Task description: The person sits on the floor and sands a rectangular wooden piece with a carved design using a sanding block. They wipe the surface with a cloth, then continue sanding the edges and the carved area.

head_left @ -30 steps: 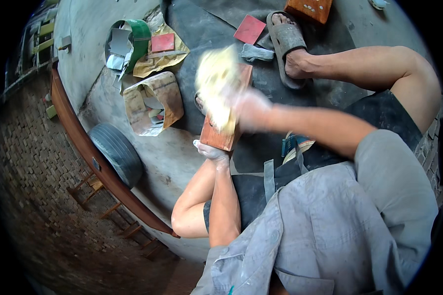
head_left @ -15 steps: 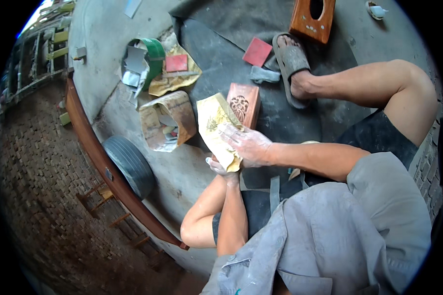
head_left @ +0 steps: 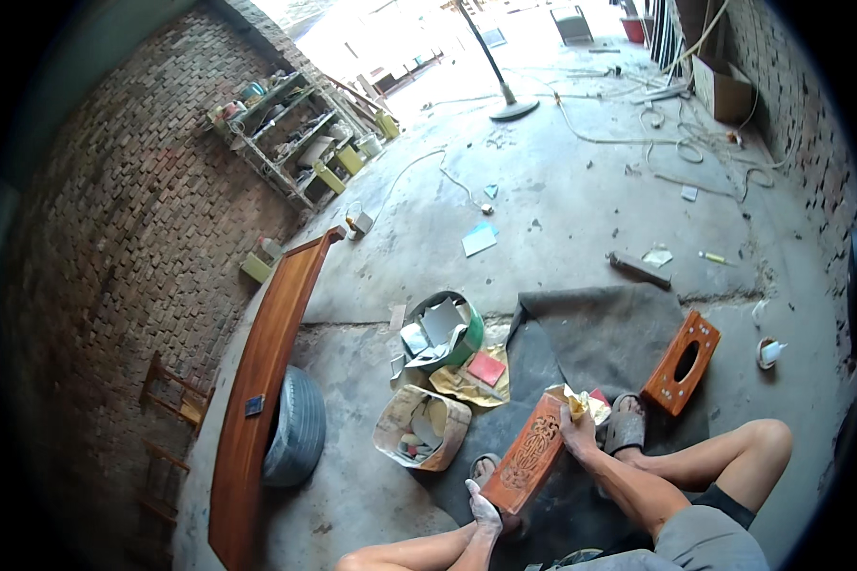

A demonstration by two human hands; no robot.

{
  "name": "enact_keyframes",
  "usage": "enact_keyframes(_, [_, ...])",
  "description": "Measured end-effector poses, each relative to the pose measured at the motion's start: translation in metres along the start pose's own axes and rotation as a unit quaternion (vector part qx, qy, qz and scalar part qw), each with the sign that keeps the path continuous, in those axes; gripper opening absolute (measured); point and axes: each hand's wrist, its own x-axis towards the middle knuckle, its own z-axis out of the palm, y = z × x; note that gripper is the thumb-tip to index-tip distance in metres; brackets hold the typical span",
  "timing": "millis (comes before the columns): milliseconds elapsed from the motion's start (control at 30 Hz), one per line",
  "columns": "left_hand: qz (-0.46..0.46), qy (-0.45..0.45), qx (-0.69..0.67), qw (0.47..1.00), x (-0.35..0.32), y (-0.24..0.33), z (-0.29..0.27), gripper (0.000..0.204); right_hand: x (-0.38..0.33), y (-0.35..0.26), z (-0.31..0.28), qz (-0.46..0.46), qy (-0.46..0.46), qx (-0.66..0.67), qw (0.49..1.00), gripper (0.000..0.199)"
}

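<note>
Clearly a rigid piece: carved wooden box [head_left: 527, 455], long and reddish, lying slantwise on the dark mat [head_left: 590, 328] spread over the concrete floor [head_left: 562, 200], between the legs. Left hand [head_left: 484, 504] closed on its near lower end, steadying. Right hand [head_left: 577, 433] at the far upper end, grip clamped on a crumpled yellowish sheet, probably sandpaper [head_left: 573, 402], pressed against the box edge.

Likely stiff and moderately heavy, not fragile as a whole, though carved relief on the top face probably chips at fine edges. Probably dusty, so somewhat slippery on smooth sides. Best held by the plain long sides or the end faces, away from the carving. Second similar box with an oval slot [head_left: 681, 364] lying further right on the mat, apart. Paper sack [head_left: 422, 426] and green bucket [head_left: 448, 330] of scraps to the left.
</note>
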Motion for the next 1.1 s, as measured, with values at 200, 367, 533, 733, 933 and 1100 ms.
enact_keyframes(200, [-0.103,-0.137,-0.087,0.981,-0.009,-0.002,0.039,0.062,0.043,-0.045,-0.033,-0.107,0.063,-0.193,0.973,0.033])
enact_keyframes(367, [-0.135,-0.185,-0.102,0.968,-0.026,-0.009,0.029,0.061,0.033,-0.045,-0.050,-0.110,0.058,-0.193,0.973,0.031])
enact_keyframes(533, [-0.041,-0.263,0.016,0.964,-0.015,-0.020,0.009,0.049,0.008,-0.030,-0.065,-0.141,0.029,-0.235,0.961,0.034])
enact_keyframes(733, [0.089,-0.197,0.188,0.958,-0.045,-0.002,0.032,0.039,-0.059,-0.042,-0.054,-0.223,-0.015,-0.232,0.947,0.042])
enact_keyframes(933, [0.092,0.080,0.155,0.980,-0.058,0.031,0.065,0.084,-0.111,-0.070,-0.055,-0.263,-0.142,-0.267,0.916,0.049])
enact_keyframes(1100, [0.052,0.268,0.144,0.951,-0.051,-0.002,0.040,0.087,-0.142,-0.108,-0.062,-0.231,-0.350,-0.297,0.858,0.073])
